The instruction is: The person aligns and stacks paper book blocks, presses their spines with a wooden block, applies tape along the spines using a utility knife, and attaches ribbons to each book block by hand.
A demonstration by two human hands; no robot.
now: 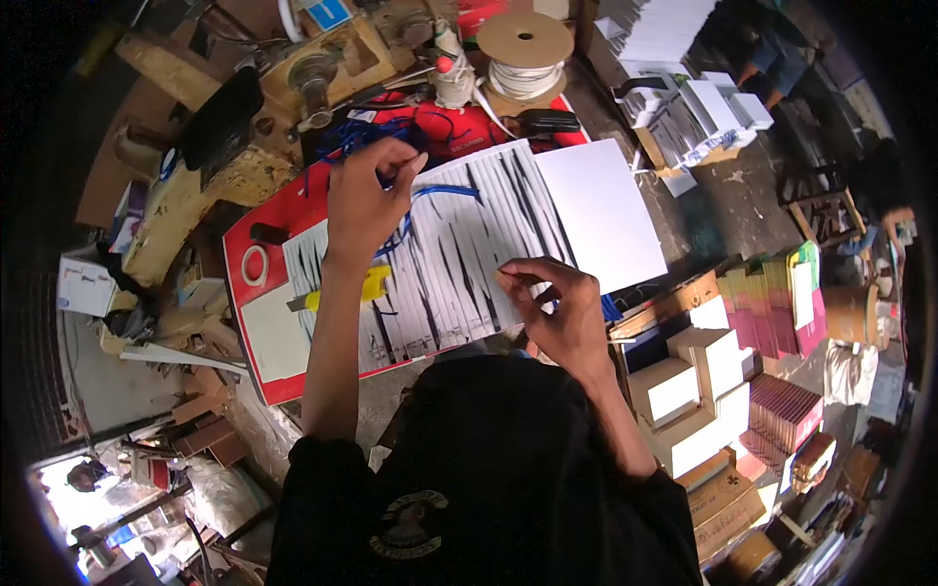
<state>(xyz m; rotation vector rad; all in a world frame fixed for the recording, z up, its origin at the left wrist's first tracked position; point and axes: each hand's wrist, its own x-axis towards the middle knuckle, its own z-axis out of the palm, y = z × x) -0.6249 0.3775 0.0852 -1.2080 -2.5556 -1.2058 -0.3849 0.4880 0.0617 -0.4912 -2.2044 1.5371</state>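
Note:
My left hand (371,200) is raised over the far left part of a row of white paper blocks (454,269), its fingers curled into a pinch. Blue ribbon (445,190) lies across the blocks just beside it. Over the right part of the row, my right hand (562,308) also has thumb and forefinger drawn together. Whatever either pinch holds is too small to make out. Close to my left forearm, a yellow cutter knife (347,290) rests on the blocks. Dark gaps show between the blocks.
The red tabletop (278,230) carries a white ring (254,266), a tangle of blue ribbon (371,137) and white sheets (601,210). A cord spool (526,73) stands at the back. White boxes (694,386) and stacked books (772,303) are to the right.

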